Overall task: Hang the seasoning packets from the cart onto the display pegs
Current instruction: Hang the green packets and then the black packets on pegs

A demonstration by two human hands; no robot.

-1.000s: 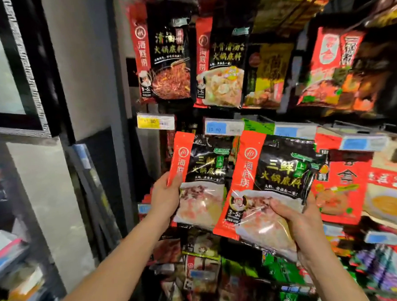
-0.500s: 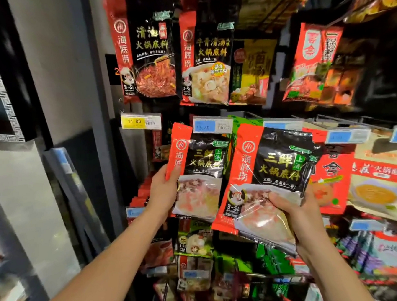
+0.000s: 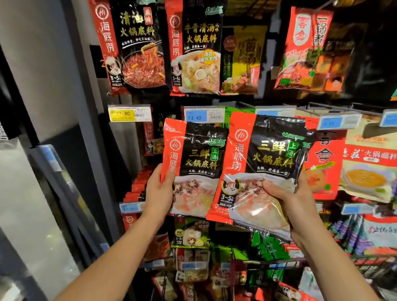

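Landmark: take the blue price tag [image 3: 197, 117] marked 13.40 as your reference; every place below is told from it.
Left hand [image 3: 159, 196]: closed on the left packet [image 3: 194, 167], below the tag, thumb on its red left strip. Whether this packet already hangs on a peg you cannot tell; its top edge sits just under the tag.
Right hand [image 3: 289, 202]: gripping the right packet [image 3: 260, 169] by its lower half, below and right of the tag; more packets seem stacked behind it.
Doing it well: steady the left packet, tilt the right packet upright, and find the hang hole in its top strip before pushing. The peg itself is hidden behind the tag, so go by feel.
Edges: the right packet overlaps the left one's right edge; slide it clear first.
Open room: left of the tag is a dark gap by the yellow price tag [image 3: 130, 113]; right of it the hanging red packets [image 3: 324, 159] crowd close; the upper row [image 3: 194, 46] hangs well above.
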